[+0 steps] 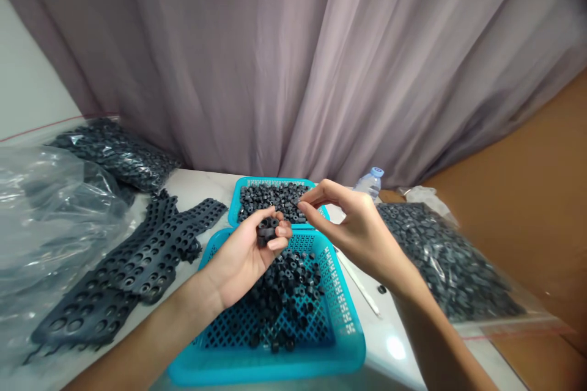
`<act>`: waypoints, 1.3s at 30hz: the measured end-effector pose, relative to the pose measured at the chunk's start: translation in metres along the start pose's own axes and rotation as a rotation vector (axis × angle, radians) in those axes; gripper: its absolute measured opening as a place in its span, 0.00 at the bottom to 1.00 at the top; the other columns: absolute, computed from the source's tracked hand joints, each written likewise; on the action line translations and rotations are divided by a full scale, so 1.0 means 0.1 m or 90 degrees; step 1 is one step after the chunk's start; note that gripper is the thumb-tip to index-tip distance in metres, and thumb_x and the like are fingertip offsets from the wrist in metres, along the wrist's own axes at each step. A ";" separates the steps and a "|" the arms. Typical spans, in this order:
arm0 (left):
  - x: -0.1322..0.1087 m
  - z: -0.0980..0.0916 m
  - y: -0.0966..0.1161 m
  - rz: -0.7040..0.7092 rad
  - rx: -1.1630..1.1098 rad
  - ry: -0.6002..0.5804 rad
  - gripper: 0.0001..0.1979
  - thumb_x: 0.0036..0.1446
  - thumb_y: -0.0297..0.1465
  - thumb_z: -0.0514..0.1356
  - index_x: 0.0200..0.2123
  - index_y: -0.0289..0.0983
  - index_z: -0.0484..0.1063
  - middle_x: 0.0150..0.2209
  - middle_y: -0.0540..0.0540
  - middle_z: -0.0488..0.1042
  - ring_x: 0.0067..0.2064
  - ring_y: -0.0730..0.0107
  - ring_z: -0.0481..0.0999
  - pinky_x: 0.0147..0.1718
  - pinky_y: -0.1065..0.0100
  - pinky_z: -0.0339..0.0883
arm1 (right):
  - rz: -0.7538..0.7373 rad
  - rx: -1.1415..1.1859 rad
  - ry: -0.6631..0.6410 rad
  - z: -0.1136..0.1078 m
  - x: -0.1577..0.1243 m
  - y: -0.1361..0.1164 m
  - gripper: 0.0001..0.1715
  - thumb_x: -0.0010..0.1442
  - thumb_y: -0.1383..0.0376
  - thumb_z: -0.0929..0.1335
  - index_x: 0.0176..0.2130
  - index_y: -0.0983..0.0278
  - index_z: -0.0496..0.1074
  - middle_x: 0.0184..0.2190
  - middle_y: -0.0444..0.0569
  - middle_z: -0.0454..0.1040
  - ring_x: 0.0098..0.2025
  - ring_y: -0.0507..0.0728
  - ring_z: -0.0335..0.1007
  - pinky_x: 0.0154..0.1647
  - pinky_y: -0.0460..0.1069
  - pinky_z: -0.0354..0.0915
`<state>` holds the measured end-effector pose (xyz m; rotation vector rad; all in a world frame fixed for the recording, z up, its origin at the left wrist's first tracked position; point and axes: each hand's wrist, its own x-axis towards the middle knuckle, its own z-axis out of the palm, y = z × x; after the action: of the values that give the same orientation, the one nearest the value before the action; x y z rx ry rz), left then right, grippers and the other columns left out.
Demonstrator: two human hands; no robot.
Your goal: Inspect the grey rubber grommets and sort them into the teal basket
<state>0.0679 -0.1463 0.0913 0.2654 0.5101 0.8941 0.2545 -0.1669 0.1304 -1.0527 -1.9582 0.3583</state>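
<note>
My left hand (243, 259), palm up with fingers curled, holds several small black ring-like parts (267, 234) over the front blue basket (358, 345). Each part seems to have a hole through it. To its right, my right hand (360, 226) is raised with thumb and forefinger pinched together at the near right of the back blue basket (235, 203). What sits between those fingertips, if anything, is too small to make out. Loose black parts (298, 281) lie scattered in the front basket, partly hidden by my left hand. Similar black pieces (263, 197) fill the back basket.
Perforated black sheets (151, 256) lie left of the baskets, beside clear plastic (50, 214) and a bag of black parts (119, 156). On the right are another filled bag (440, 263), a water bottle (370, 183), a white stick (360, 284) and one loose part (382, 289).
</note>
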 end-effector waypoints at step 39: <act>0.28 -0.37 0.29 0.104 0.601 -0.163 0.21 0.66 0.50 0.60 0.37 0.37 0.67 0.26 0.56 0.52 0.23 0.79 0.45 0.20 0.73 0.36 | -0.037 0.175 -0.101 0.27 0.05 0.11 0.06 0.70 0.62 0.71 0.42 0.63 0.75 0.39 0.47 0.78 0.41 0.54 0.74 0.44 0.50 0.70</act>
<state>0.0436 -0.1060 0.0630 1.2781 0.6498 0.7060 0.2379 -0.1527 0.1106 -0.8089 -2.0041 0.6756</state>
